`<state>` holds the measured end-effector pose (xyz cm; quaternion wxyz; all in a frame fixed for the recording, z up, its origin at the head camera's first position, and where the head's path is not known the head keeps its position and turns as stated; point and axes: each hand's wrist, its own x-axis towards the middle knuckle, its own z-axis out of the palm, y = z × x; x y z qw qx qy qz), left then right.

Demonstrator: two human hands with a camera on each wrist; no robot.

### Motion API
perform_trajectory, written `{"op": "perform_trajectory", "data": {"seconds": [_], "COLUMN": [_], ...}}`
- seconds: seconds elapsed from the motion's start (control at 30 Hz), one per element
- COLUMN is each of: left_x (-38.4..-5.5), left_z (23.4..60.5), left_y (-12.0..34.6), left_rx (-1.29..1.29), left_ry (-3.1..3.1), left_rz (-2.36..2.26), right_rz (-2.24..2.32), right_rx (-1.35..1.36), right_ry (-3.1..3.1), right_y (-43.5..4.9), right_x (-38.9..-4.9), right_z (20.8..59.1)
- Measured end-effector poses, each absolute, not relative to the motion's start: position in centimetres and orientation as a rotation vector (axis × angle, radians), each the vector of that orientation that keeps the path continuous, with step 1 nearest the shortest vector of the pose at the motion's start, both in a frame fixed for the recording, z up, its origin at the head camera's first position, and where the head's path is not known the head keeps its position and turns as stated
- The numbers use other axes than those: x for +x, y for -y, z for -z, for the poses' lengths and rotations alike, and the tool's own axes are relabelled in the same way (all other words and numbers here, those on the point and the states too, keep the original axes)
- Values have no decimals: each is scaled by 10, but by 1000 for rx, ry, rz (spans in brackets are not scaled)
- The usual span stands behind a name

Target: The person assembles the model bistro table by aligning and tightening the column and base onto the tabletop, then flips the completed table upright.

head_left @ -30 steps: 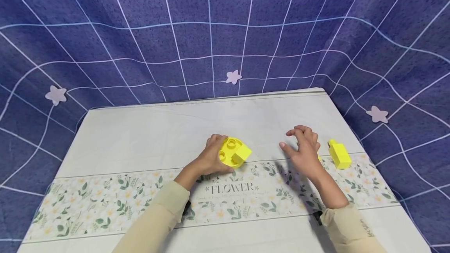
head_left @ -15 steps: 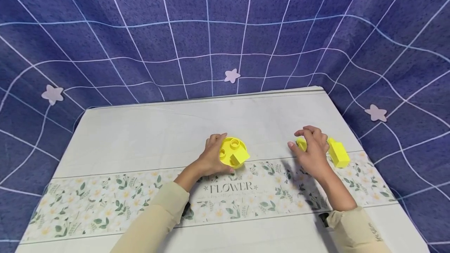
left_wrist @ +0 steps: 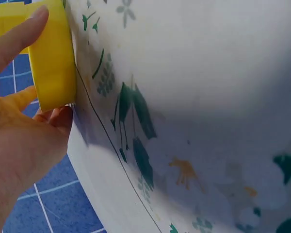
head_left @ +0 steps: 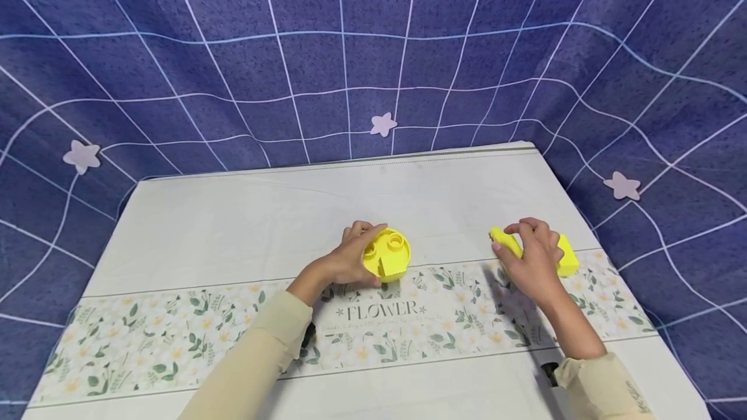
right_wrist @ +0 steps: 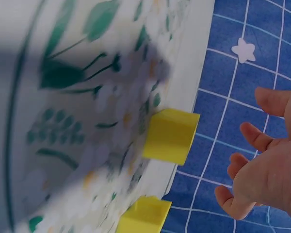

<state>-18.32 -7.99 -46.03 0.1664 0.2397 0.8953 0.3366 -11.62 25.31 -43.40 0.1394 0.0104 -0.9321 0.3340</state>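
Note:
My left hand [head_left: 345, 263] grips a round yellow base [head_left: 403, 253] by its left side, thumb at the near edge and fingers round the far side. Two ring-shaped sockets and a raised square block [head_left: 393, 265] show on its upper face. In the left wrist view, the thumb lies across the base [left_wrist: 53, 68], which stands close over the cloth. My right hand [head_left: 533, 261] hovers with fingers spread and loosely bent above a yellow block with a narrow knobbed end [head_left: 504, 239]. The right wrist view shows a gap between the fingers and the blocks.
A second yellow block [head_left: 568, 256] lies just right of my right hand, partly hidden by it. The table [head_left: 280, 212] has a white cloth with a flowered band. A blue gridded curtain [head_left: 373, 57] with stars hangs round its back and sides.
My right hand has moved to the right, over the knobbed yellow block. My left hand stays in place while the round base turns and tilts slightly in its grip.

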Motion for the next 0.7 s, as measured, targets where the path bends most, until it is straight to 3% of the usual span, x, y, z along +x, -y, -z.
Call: {"op": "perform_trajectory", "data": {"seconds": [0.4,0.7], "left_x": [-173,-179], "left_z": [471,468], "left_y": [71,72], "left_rx": [655,703], "left_ry": [-2792,-2652], "left_rz": [-866,-931], "right_rz": [-758,-678], "right_rx": [-118,-179], "right_ry": [2760,2825], "right_y": [-268,-272], "right_x": [-107,-106], "right_z": [442,448]}}
